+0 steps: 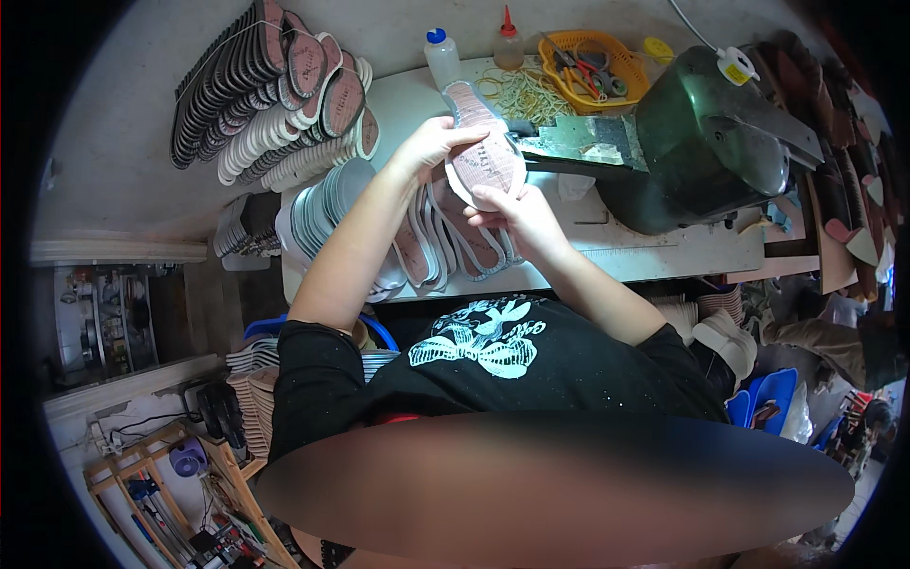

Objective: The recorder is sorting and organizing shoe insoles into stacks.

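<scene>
A pinkish insole (488, 163) with a pale rim and dark handwriting is held up at the front of the machine's arm (583, 142). My left hand (431, 149) grips its left edge near the narrow middle, thumb lying on top. My right hand (519, 216) pinches the broad near end, thumb above and fingers partly beneath. The insole's right edge is close to the end of the machine's arm; whether they touch I cannot tell. Below my hands, several similar insoles (417, 248) lie overlapped on the white table (626, 256).
The dark green machine (706, 142) stands at the right. Behind are a yellow basket (607, 57) of tools, tangled pale strands (526, 95), a blue-capped bottle (442, 59) and a red-tipped bottle (508, 45). Tied insole bundles (275, 95) stand at the left, beyond grey sole pieces (322, 213).
</scene>
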The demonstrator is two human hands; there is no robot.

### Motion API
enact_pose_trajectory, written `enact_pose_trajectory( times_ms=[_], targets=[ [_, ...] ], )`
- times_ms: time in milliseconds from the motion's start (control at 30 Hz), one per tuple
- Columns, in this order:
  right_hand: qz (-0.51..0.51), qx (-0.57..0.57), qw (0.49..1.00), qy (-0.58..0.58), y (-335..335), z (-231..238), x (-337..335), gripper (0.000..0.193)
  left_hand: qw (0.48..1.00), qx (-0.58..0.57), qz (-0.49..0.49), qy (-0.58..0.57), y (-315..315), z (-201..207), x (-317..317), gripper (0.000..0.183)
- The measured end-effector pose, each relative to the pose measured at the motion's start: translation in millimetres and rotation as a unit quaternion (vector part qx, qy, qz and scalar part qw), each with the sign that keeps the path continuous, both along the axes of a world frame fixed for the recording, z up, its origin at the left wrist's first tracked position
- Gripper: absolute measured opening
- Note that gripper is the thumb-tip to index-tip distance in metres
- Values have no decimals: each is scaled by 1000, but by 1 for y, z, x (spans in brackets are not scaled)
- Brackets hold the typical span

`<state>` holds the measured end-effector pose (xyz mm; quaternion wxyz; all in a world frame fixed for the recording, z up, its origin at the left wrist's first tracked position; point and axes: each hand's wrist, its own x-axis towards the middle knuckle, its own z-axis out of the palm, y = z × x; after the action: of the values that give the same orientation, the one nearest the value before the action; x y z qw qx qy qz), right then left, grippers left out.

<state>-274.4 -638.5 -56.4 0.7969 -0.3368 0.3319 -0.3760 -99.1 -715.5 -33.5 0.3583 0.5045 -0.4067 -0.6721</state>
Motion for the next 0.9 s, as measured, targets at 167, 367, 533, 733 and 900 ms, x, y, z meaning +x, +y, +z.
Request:
enact_pose_trajectory(
  times_ms=[167,367,533,733,900],
  targets=[
    [-77,-18,997,-20,-11,2,4,21,965,-24,-78,-247,-8,48,-3,96],
    [-119,-61,991,-31,-15,-2,16,25,849,-235,-295,-369,-68,8,32,70],
    [-131,-86,988,7,-24,-6,15,34,865,-161,-362,-309,-76,19,32,48],
    [-136,-83,987,4,-28,4,12,40,915,-105,-295,-254,-58,10,41,36],
    [-141,-105,984,2,-31,0,10,38,898,-107,-296,-306,-40,24,37,34]
  ],
)
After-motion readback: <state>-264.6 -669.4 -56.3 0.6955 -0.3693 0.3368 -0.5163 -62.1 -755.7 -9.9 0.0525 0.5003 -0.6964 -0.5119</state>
